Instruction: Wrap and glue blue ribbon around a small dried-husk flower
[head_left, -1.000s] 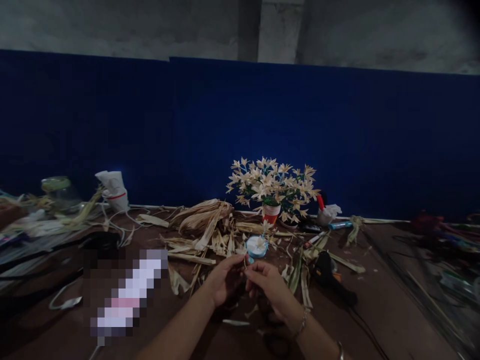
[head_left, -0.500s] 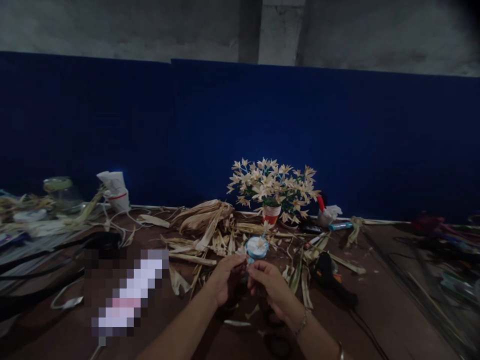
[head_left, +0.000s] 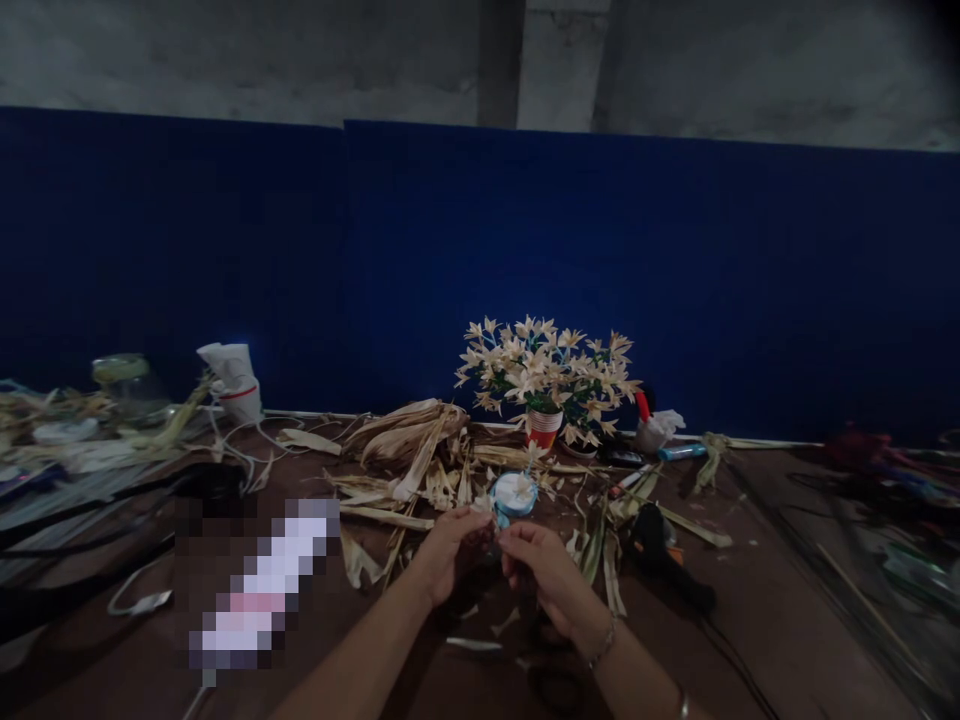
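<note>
I can't read any words or numbers here. The red and white cup (head_left: 542, 430) under the flowers is too small and dark for me to tell if it has letters. The white cup (head_left: 241, 400) has a red line around it (just a line, as far as I can see). Big blurry squares hide whatever might be written on a long pale thing (head_left: 262, 590). The blue tube (head_left: 682, 452) is too fuzzy to read.
</note>
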